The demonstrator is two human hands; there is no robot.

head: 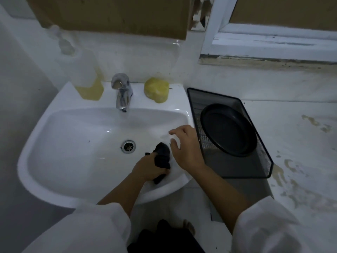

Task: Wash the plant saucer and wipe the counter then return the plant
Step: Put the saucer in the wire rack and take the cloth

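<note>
The left hand (149,168) has its grip closed round a dark cloth (162,154) low in the sink (73,143), against the front right wall. The right hand (187,148) hovers over the right rim, grip loose, fingers spread, holding nothing. The black saucer (228,130) leans inside a mesh tray (237,170) on the table (300,143), which touches the sink's right edge. The basin's left half lies open below the tap (123,94).

Dim, bluish, low-contrast view; faint glare on the sink (102,123) rim and tap (122,92); wide-angle bending at edges; sleeves soft, slightly blurred.
</note>
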